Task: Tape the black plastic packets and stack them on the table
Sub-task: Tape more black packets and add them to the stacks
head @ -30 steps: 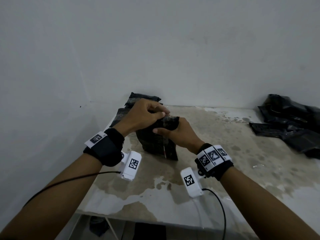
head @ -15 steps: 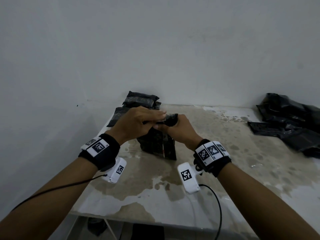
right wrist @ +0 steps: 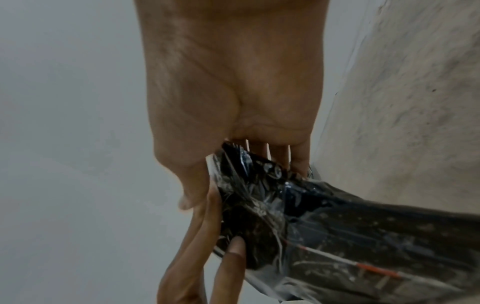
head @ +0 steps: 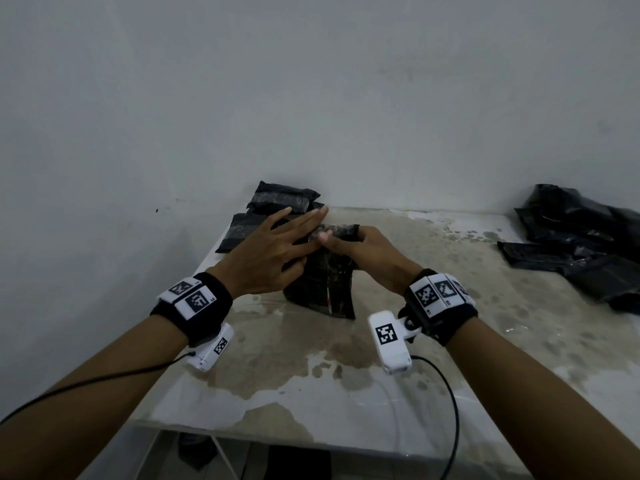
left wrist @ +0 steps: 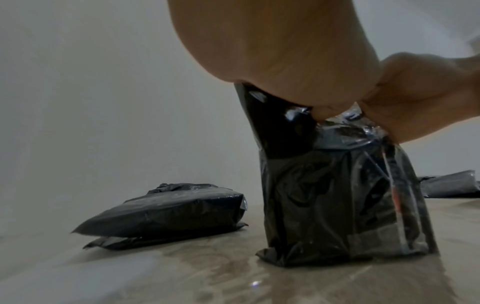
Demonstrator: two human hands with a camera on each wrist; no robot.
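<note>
A black plastic packet wrapped in clear tape stands upright on the stained table. My right hand grips its folded top from the right, thumb on the near side. My left hand lies flat with straight fingers pressed across the packet's top and left face. The left wrist view shows the same packet standing with both hands at its top. In the right wrist view the packet's taped top shows a red-and-white strip, with left fingers pressing it.
A stack of taped black packets lies at the table's far left corner against the wall, also seen as the stack. A loose heap of black packets lies at the far right. The table's near edge is below my wrists.
My left hand went from curled fingers pinching at the packet's top to a flat hand with straight fingers pressing over it. My right hand kept its grip.
</note>
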